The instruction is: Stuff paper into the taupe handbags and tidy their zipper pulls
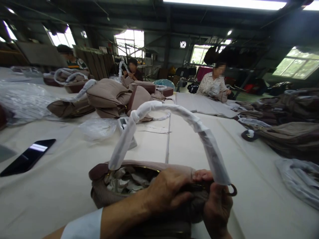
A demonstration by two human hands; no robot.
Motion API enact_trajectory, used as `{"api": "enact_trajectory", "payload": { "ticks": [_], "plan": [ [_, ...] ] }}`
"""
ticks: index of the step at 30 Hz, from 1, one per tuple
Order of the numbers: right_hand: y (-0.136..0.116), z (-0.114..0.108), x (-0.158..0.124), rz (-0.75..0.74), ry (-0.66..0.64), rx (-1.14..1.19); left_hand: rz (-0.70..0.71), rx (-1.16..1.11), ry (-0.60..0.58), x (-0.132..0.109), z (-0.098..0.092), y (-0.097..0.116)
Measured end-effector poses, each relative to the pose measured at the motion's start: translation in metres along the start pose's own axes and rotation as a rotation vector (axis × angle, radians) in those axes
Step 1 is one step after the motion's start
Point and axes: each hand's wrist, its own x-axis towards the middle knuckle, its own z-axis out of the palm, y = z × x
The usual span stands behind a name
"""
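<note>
One bag (183, 168), on the bench (67, 189), long axis left to right. Zip (149, 168): parted at the left end, paper (127, 182) showing. Left grip (168, 189): over the bag's middle, fingers bent; cannot tell if it holds the zip. Right grip (219, 205): closed on the right end, nearer the handle's (171, 107) right foot.

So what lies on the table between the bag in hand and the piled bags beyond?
In the head view, a grey object, partly behind the wrapped handle, crumpled clear plastic and a thin dark strand.
</note>
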Motion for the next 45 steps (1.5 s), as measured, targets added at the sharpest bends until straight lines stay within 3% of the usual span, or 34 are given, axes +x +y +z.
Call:
{"api": "enact_trajectory", "payload": {
  "ticks": [3,6,8,10,13,17,22,25,30,36,41,45],
  "plan": [
    [0.002,0.002,0.004,0.003,0.041,-0.006,-0.041,-0.013,0.061,-0.004,0.009,-0.003],
    [0.003,-0.002,0.008,0.019,0.028,-0.027,-0.082,0.031,0.152,-0.006,0.003,-0.001],
    [0.001,-0.009,0.012,0.005,-0.058,-0.099,-0.114,0.082,0.246,-0.005,-0.003,0.002],
    [0.000,-0.017,0.016,0.004,-0.224,-0.204,-0.153,0.001,0.276,-0.002,-0.007,0.004],
    [-0.002,-0.025,0.020,0.035,-0.386,-0.348,-0.190,-0.272,0.222,-0.001,-0.009,0.007],
    [0.000,-0.025,0.021,0.018,-0.296,-0.378,-0.283,-0.471,0.210,0.002,-0.008,0.011],
    [-0.008,-0.018,0.024,-0.055,-0.311,-0.345,-0.519,-0.812,0.015,0.020,-0.005,0.016],
    [-0.017,-0.014,0.024,-0.092,-0.286,-0.425,-0.599,-0.962,-0.012,0.027,0.000,0.017],
    [-0.017,-0.010,0.014,-0.086,-0.229,-0.496,-0.582,-1.068,0.010,0.023,0.004,0.017],
    [-0.006,0.002,0.002,-0.018,-0.031,-0.520,-0.536,-0.865,0.149,0.022,0.002,0.024],
    [-0.003,0.004,0.002,-0.076,0.100,-0.503,-0.497,-0.178,0.189,0.006,-0.002,0.022],
    [-0.006,0.010,0.010,-0.171,0.036,-0.640,-0.437,0.212,0.225,-0.015,-0.009,0.021]
  ]
}}
